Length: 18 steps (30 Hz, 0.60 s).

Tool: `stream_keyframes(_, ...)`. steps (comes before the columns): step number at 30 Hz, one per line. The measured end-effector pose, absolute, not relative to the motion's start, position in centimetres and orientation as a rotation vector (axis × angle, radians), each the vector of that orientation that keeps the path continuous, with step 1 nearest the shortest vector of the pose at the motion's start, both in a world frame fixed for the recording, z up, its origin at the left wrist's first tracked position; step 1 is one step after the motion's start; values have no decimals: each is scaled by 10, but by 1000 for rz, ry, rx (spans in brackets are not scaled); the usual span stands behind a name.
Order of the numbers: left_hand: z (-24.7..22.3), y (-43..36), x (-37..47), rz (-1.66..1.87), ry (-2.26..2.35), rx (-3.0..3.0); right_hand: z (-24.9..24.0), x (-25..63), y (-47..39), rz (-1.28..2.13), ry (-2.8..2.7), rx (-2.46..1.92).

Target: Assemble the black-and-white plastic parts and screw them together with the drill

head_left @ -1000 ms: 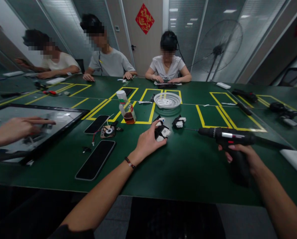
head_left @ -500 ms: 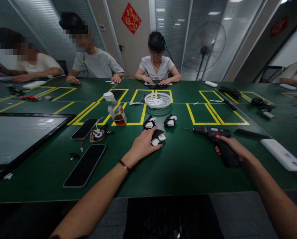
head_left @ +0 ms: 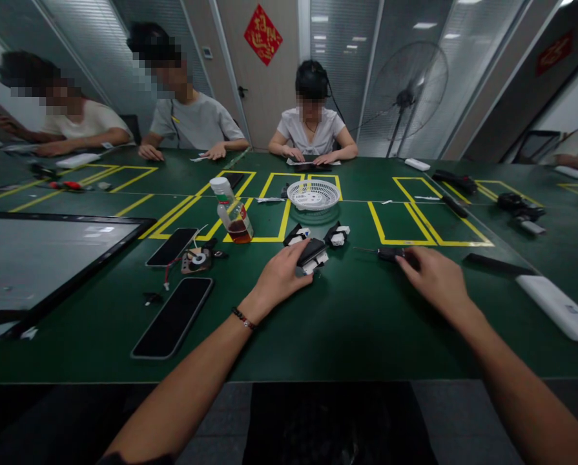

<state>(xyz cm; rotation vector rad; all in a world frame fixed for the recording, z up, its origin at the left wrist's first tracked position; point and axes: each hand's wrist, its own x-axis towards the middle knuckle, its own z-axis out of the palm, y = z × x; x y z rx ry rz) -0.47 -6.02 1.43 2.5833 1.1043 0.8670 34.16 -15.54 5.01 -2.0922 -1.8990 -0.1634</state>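
Note:
My left hand [head_left: 283,274] has its thumb and fingers around a small black-and-white plastic part [head_left: 314,256], with the black side up and white pieces facing me. Two similar black-and-white parts [head_left: 338,236] [head_left: 297,235] lie just beyond it. To the right, my right hand [head_left: 431,276] is closed over a black power drill [head_left: 389,254]. Only the drill's front end and its long thin bit show, the bit pointing left toward the parts; the hand hides the rest.
A white plastic basket [head_left: 312,195] stands beyond the parts. Left are a bottle [head_left: 234,216], two phones [head_left: 173,318] [head_left: 172,247], a small wired component [head_left: 196,259] and a large framed panel [head_left: 51,271]. A white power bank [head_left: 557,307] lies right. Several people sit around the green table [head_left: 347,349].
My right hand has come over the top of the drill, whose body and handle are now hidden. In my left hand the part has tipped, showing more of its black side.

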Motion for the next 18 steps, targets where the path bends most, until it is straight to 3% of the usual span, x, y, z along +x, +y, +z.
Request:
stream_keyframes(9,12,-55,-1,1150,1234,2056,27,258,-90,580,-2062,-1360)
stream_keyframes(18,-1,-55,14,1124,1028,1691,-9,225,-75,1593,-1152,-984)
